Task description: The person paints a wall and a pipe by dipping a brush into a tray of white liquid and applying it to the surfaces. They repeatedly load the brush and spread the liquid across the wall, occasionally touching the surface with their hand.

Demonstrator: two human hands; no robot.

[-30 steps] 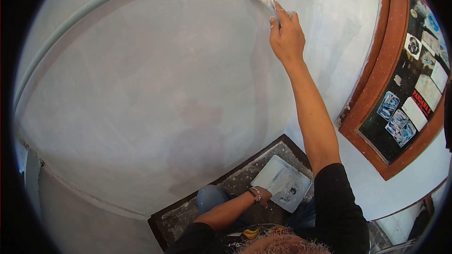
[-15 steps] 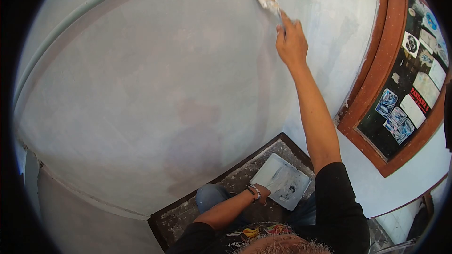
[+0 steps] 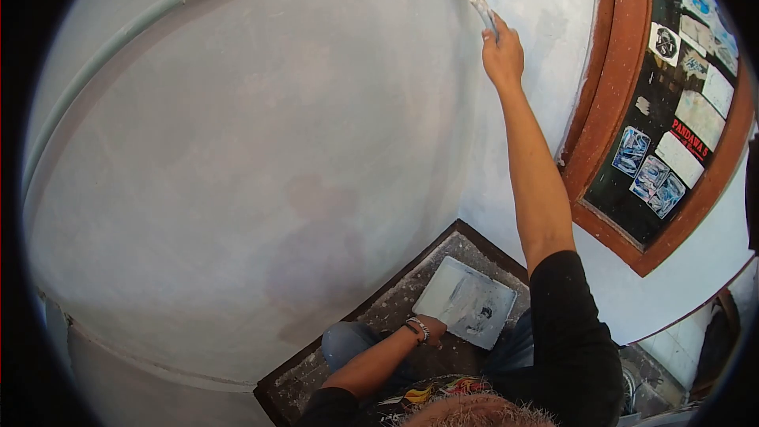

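Observation:
High up in the corner where two walls meet, my right hand (image 3: 504, 55) is closed round the handle of a putty knife (image 3: 477, 1). The knife's blade is at the wall (image 3: 277, 103), just below the end of a pipe. Pale putty smears the blade. Low down, my left hand (image 3: 431, 330) is closed at the near left edge of a shallow plastic tray (image 3: 498, 300). Whitish putty and a dark patch lie on the tray. The fingers of my left hand are partly hidden.
A pale pipe (image 3: 158, 9) curves along the top of the wall. To the right hangs a brown wooden frame (image 3: 613, 241) around a dark panel with stickers (image 3: 650, 180). Under the tray is a dark, paint-spattered surface (image 3: 395, 300) with a raised rim.
My right hand has moved the putty knife rightward along the upper wall toward the corner, and its blade is turned more edge-on. The view has shifted slightly. My left hand stays at the tray.

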